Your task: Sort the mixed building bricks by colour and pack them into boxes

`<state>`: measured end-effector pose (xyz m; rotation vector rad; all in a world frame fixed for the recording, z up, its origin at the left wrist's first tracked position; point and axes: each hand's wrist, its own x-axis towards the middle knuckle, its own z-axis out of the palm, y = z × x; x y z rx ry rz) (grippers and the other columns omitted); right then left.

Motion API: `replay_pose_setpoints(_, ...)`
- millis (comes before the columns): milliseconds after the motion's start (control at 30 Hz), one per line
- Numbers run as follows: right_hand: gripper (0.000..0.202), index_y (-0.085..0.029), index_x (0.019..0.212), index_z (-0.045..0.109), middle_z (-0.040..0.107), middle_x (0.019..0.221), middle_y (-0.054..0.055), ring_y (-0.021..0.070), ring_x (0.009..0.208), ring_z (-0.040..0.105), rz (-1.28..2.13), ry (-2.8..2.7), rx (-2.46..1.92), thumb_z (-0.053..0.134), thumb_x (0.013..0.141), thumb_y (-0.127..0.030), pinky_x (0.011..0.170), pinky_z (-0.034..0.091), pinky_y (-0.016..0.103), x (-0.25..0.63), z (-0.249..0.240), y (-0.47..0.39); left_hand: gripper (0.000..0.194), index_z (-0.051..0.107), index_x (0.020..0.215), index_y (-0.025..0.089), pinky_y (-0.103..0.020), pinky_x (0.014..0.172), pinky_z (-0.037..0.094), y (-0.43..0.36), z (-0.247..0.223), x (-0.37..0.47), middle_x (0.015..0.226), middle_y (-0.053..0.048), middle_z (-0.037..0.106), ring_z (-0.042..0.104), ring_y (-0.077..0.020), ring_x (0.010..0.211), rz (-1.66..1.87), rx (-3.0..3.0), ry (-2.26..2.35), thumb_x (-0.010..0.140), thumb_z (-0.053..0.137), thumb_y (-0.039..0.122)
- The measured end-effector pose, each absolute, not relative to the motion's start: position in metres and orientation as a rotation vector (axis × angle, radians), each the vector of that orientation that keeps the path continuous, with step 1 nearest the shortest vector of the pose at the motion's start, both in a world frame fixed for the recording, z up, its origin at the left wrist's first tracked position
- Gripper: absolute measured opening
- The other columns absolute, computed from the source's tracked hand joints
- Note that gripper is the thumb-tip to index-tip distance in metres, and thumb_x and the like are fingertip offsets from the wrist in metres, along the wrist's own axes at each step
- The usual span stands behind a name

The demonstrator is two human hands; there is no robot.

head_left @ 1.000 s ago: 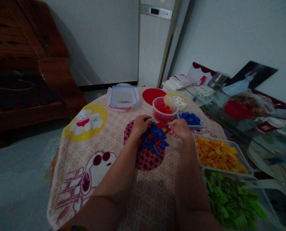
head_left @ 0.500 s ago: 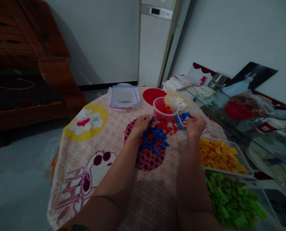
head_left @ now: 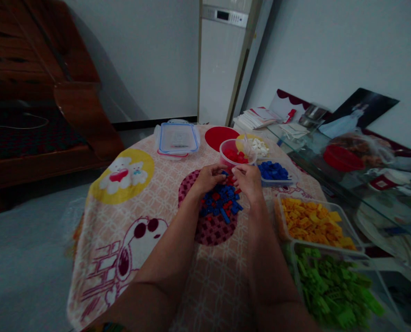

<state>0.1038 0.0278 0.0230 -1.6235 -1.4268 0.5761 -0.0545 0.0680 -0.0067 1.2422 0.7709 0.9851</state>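
Observation:
My left hand (head_left: 210, 177) is closed on a blue brick (head_left: 225, 174) at the back edge of a pile of blue and red bricks (head_left: 220, 201). Close to its right, my right hand (head_left: 246, 179) has its fingers pinched together over the loose red bricks; whatever they hold is too small to make out. Behind both hands stands a round clear tub (head_left: 226, 160) with red bricks in it. A clear box of blue bricks (head_left: 273, 170) sits just right of my right hand.
Boxes of yellow bricks (head_left: 312, 224) and green bricks (head_left: 336, 288) stand at the right. White pieces (head_left: 259, 147) lie at the back. Stacked lidded containers (head_left: 178, 138) are at the back left. A cluttered glass table (head_left: 350, 189) adjoins on the right.
My right hand has moved left from the box of blue bricks to beside my left hand, uncovering that box. My left hand has shifted slightly right.

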Motion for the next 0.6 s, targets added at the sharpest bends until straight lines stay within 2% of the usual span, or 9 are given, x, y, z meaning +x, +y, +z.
replay_pose_setpoints(133, 0.021, -0.018, 0.084, 0.076, 0.074, 0.069, 0.005, 0.0212, 0.066, 0.073, 0.545, -1.573, -1.663, 0.063, 0.085, -0.035, 0.062, 0.058, 0.028, 0.093, 0.020, 0.028, 0.038, 0.075, 0.104, 0.011, -0.023, 0.067, 0.055, 0.066, -0.006, -0.052, 0.082, -0.002, 0.076, 0.068, -0.0133, 0.070, 0.999, 1.395, 0.719, 0.066, 0.074, 0.012)
replay_pose_setpoints(267, 0.020, -0.019, 0.085, 0.076, 0.075, 0.070, 0.005, 0.0214, 0.066, 0.074, 0.556, -1.556, -1.671, 0.063, 0.085, -0.033, 0.063, 0.058, 0.029, 0.094, 0.017, 0.029, 0.043, 0.076, 0.107, 0.011, -0.025, 0.068, 0.055, 0.065, -0.005, -0.052, 0.087, -0.005, 0.078, 0.070, -0.0157, 0.073, 1.005, 1.415, 0.745, 0.064, 0.075, 0.013)
replay_pose_setpoints(433, 0.020, -0.016, 0.079, 0.073, 0.069, 0.061, 0.003, 0.0176, 0.050, 0.067, 0.605, -1.367, -1.631, 0.061, 0.080, -0.031, 0.047, 0.053, 0.024, 0.114, 0.016, 0.030, 0.034, 0.076, 0.105, 0.012, -0.028, 0.067, 0.057, 0.075, -0.009, -0.067, 0.087, -0.006, 0.078, 0.069, -0.0152, 0.067, 1.136, 1.327, 0.927, 0.072, 0.073, 0.021)
replay_pose_setpoints(600, 0.015, -0.015, 0.078, 0.068, 0.066, 0.055, 0.001, 0.0165, 0.041, 0.063, 0.596, -0.994, -1.559, 0.066, 0.075, -0.030, 0.036, 0.048, 0.022, 0.142, 0.019, 0.028, 0.025, 0.078, 0.097, 0.013, -0.027, 0.069, 0.057, 0.086, -0.018, -0.080, 0.079, -0.005, 0.076, 0.066, -0.0136, 0.063, 1.272, 1.291, 1.193, 0.074, 0.070, 0.019)
